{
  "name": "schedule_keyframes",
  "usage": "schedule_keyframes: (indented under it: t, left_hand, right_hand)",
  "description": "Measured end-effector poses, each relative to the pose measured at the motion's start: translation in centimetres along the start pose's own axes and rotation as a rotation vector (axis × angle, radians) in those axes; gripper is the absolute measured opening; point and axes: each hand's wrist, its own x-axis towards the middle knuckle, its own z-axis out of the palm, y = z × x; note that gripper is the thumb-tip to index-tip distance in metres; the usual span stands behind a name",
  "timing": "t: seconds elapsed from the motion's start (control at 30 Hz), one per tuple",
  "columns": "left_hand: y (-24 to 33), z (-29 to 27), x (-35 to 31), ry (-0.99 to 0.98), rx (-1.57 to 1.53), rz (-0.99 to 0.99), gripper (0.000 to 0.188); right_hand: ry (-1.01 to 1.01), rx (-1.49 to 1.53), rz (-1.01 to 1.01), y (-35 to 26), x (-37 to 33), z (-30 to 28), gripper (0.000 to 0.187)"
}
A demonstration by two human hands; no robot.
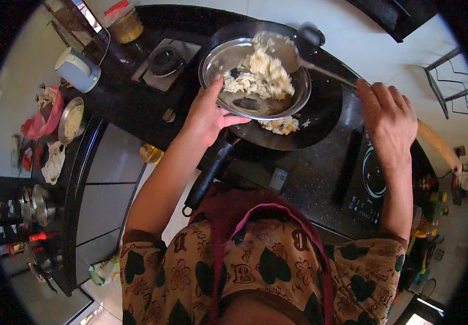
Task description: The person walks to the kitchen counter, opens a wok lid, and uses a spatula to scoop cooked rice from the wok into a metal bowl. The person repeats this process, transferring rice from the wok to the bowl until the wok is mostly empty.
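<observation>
My left hand (205,116) grips the near-left rim of a shiny steel bowl (256,111), tilted over a dark wok (323,127). Pale, lumpy cooked food, perhaps rice (263,78), lies in the bowl. In my right hand (390,119) is a long-handled spatula (437,142); its wooden handle end sticks out past my wrist. The spatula's head is over the bowl's far side, blurred by motion, with food about it. More pale and browned food (281,126) sits in the wok below the bowl. The wok's black handle (208,179) points toward me.
On the dark counter are a gas burner (167,60) to the left and an induction cooktop (368,184) to the right. A kettle (77,70), a tub with a red lid (124,24), a pink basket (44,112) and a metal bowl (73,122) stand further left. A wire rack (453,81) is at the right wall.
</observation>
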Motion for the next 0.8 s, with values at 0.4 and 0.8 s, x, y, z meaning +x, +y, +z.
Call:
schedule_keyframes:
  t: [0.4, 0.8]
  left_hand:
    - [0.8, -0.4, -1.8, 0.361, 0.098, 0.087, 0.05]
    - [7.0, -10.5, -9.3, 0.75, 0.216, 0.155, 0.047]
  right_hand:
    - [0.145, 0.192, 0.31, 1.7, -1.8, 2.0, 0.016]
    - [-0.335, 0.207, 0.17, 8.1, -1.3, 15.3, 0.017]
